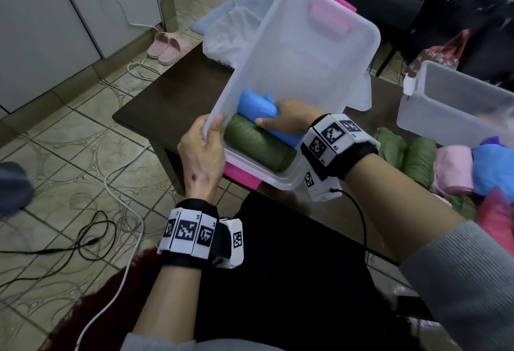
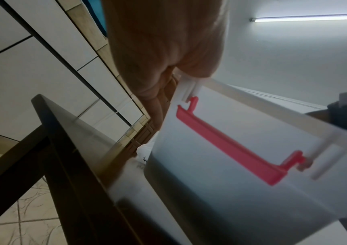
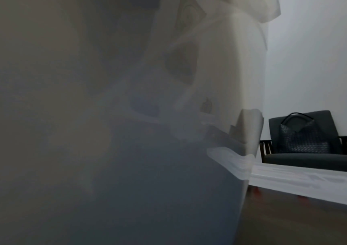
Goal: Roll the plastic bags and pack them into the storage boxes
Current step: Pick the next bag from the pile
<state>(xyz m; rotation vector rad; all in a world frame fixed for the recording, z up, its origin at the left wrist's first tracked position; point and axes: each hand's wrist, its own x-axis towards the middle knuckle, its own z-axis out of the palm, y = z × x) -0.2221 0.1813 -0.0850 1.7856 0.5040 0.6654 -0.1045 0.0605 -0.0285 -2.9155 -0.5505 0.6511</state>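
A clear storage box [image 1: 311,53] with pink latches is tilted up toward me over the dark table [image 1: 172,100]. My left hand [image 1: 203,144] grips its near left rim; in the left wrist view the left hand [image 2: 168,58] pinches that rim above a pink latch [image 2: 231,142]. Inside, a rolled green bag [image 1: 258,144] lies along the near wall. My right hand [image 1: 286,119] reaches into the box and holds a rolled blue bag [image 1: 258,108] just above the green one. The right wrist view is blurred by the box wall [image 3: 126,149].
A second clear box [image 1: 456,103] stands at the right. Rolled green [image 1: 417,156], pink [image 1: 453,170] and blue [image 1: 495,167] bags lie on the table before it. A loose clear bag [image 1: 228,36] lies behind the tilted box. Cables [image 1: 91,236] and slippers [image 1: 169,47] are on the floor.
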